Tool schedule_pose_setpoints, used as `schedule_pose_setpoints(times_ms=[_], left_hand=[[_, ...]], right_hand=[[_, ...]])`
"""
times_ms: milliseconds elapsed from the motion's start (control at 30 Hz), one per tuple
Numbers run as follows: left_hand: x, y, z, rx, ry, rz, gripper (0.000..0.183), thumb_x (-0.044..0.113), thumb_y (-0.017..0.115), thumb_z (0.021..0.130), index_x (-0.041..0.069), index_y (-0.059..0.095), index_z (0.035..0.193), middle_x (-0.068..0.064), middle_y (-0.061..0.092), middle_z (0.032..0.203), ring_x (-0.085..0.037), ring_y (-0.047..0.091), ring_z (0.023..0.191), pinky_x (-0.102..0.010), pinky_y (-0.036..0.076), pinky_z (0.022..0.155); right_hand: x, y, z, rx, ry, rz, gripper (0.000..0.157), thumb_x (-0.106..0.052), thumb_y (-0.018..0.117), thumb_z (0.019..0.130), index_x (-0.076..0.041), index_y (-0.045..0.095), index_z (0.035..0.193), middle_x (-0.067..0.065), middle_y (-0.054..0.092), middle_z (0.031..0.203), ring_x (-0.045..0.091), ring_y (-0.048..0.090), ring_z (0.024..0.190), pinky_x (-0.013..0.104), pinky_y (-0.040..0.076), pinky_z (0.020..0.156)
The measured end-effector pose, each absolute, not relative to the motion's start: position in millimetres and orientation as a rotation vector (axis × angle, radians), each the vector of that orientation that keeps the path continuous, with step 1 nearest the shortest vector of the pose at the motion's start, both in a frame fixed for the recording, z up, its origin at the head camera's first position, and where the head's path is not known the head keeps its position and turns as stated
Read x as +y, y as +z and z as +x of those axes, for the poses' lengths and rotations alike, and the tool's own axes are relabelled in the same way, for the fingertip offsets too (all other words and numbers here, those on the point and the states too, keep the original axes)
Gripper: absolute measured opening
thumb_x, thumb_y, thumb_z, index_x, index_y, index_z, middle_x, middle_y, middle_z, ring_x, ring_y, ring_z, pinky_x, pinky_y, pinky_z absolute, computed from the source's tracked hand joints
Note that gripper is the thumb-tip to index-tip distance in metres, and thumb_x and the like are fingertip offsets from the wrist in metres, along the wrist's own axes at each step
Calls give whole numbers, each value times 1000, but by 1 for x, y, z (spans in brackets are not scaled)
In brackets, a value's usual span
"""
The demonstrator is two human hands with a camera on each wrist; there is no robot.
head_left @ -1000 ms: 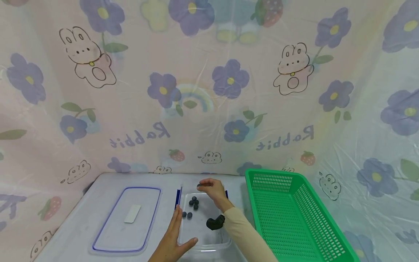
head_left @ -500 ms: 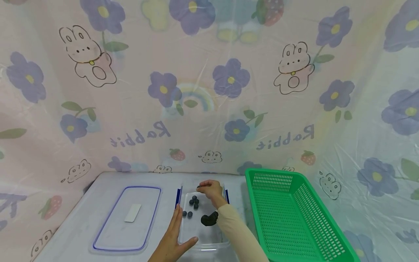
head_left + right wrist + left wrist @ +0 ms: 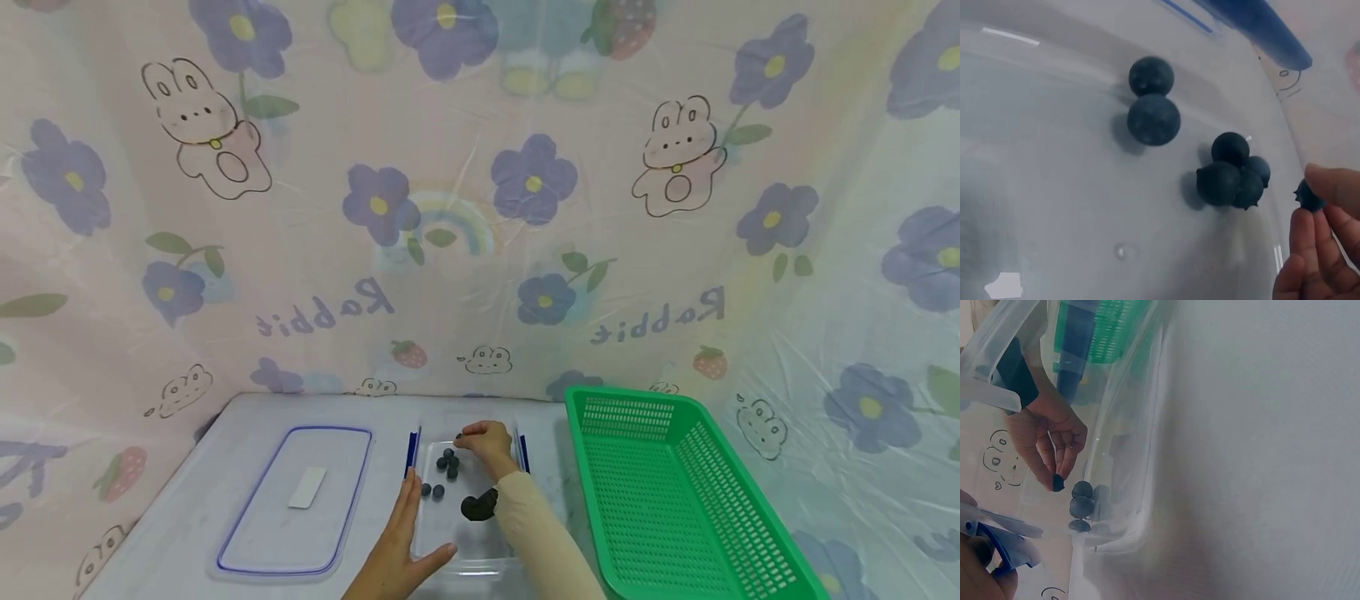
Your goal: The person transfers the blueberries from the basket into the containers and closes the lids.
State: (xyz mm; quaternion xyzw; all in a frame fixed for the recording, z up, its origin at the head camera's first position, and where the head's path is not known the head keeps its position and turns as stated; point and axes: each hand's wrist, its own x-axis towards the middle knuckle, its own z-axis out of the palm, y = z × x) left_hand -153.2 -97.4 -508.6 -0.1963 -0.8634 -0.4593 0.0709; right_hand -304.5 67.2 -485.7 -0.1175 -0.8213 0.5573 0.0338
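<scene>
A clear plastic container (image 3: 480, 568) with blue side latches holds several blueberries: a tight cluster (image 3: 1219, 183) near its far end and a touching pair (image 3: 1154, 120) by the left wall. My right hand (image 3: 487, 446) is over the far part of the container. Its thumb and fingertips pinch one blueberry (image 3: 1309, 196), held just beyond the cluster. My left hand (image 3: 401, 542) lies along the container's left side, fingers straight and thumb spread toward the near end. In the left wrist view, fingers of that hand show beside a blue latch (image 3: 1007, 550).
Left of the container lies a clear lid (image 3: 262, 542) with a blue seal and a white label (image 3: 307, 487). A green perforated basket (image 3: 596, 517) stands to the right. A dark curved device (image 3: 478, 505) sits under my right wrist. A printed curtain (image 3: 450, 292) hangs behind the table.
My right hand has come down slightly with the pinched blueberry, and its forearm has shifted left. The left hand keeps its place by the container.
</scene>
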Motion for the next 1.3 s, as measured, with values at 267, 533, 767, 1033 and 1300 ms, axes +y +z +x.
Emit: schedule_pose_setpoints(times_ms=[267,533,767,1033,1300], left_hand=[[-97,-507,-152,-2624,-1401,-583,103,45,72,86,-7,12,152,-23,3,159,-44,16,140,-66,27,102],[-97,-510,-152,-2613,-1383,-594,103,47,70,86,-5,10,153,-23,3,159,-43,15,140,-66,28,102],[-97,-508,-152,-2611,-1392,-608,104,49,69,86,-4,10,153,-22,2,159,-43,15,141,-67,28,101],[-97,-509,-153,-2639,-1393,-583,104,51,69,86,-3,9,154,-21,1,160,-43,15,141,-67,28,101],[-98,-507,-152,-2640,-1371,-584,105,52,68,86,-3,9,153,-22,2,159,-43,16,141,-66,28,101]], right_hand=[[67,-491,-307,-2595,1612,-459,19,2,85,67,-5,70,78,3,65,74,19,60,72,35,50,72],[68,-498,-309,-2660,1554,-494,20,5,84,67,-7,70,74,4,62,72,19,59,71,34,52,71],[71,-496,-305,-2675,1507,-436,19,4,85,66,-6,70,73,3,62,72,19,58,71,34,51,67],[69,-497,-308,-2686,1519,-437,20,5,84,66,-7,69,72,3,63,72,18,60,69,32,52,66],[68,-491,-302,-2689,1488,-365,18,1,85,68,-4,71,79,4,62,74,19,59,71,34,51,68]])
